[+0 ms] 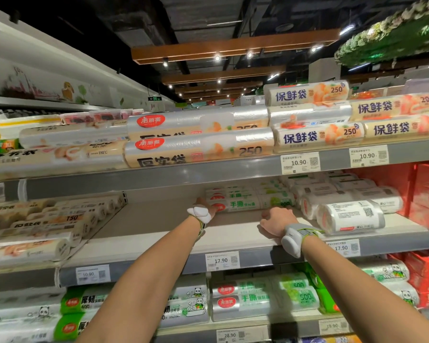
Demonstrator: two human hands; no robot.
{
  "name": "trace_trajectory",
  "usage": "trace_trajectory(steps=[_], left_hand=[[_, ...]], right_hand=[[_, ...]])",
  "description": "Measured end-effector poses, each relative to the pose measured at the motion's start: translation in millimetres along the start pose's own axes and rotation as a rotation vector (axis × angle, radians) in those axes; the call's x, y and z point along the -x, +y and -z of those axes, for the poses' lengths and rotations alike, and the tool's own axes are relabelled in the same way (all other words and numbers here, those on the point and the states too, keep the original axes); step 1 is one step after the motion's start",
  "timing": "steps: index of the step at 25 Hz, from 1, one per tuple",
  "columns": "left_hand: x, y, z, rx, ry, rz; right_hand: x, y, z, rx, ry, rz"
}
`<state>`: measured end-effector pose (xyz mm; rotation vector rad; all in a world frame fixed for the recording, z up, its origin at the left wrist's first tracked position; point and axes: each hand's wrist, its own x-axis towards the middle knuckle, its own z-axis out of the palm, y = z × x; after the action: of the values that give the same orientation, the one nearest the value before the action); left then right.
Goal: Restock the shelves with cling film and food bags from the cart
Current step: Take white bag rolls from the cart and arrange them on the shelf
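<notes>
Middle shelf (159, 233): wide bare stretch of board on your left half, so new stock likely belongs there. Green-label rolls (248, 203) are stacked at the back, centre. White-wrapped rolls (352, 214) lie just beside them on the right, hemming that side in. Upper shelf (183, 174) hangs low over your reach.

Your left hand (204, 206) is at the stack's left end, probably squaring it. Its grip is hidden behind the wristband (200, 213): cannot tell. Your right hand (275, 219) sits low at the stack's front, fingers curled. Whether it holds a roll, cannot tell. Cart out of view.
</notes>
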<state>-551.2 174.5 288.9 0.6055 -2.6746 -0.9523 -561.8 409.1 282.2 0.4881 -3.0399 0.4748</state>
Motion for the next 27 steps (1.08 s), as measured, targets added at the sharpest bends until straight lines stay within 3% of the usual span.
trace_trajectory(steps=[13, 17, 20, 24, 27], left_hand=[[9.6, 1.1, -4.9, -0.045, -0.022, 0.01], [21.0, 9.8, -1.0, 0.136, -0.082, 0.013], [22.6, 6.9, 12.9, 0.002, -0.015, 0.068], [63.5, 19.7, 22.0, 0.007, -0.198, -0.043], [110.9, 50.4, 23.5, 0.115, -0.105, -0.199]], right_hand=[[-2.7, 0.2, -6.5, -0.009, -0.014, 0.019], [-2.8, 1.4, -8.2, -0.028, -0.016, 0.008], [1.7, -1.4, -2.5, -0.087, 0.024, -0.014], [11.3, -4.5, 6.0, -0.183, 0.108, -0.061], [18.7, -5.3, 14.9, -0.311, 0.187, -0.056]])
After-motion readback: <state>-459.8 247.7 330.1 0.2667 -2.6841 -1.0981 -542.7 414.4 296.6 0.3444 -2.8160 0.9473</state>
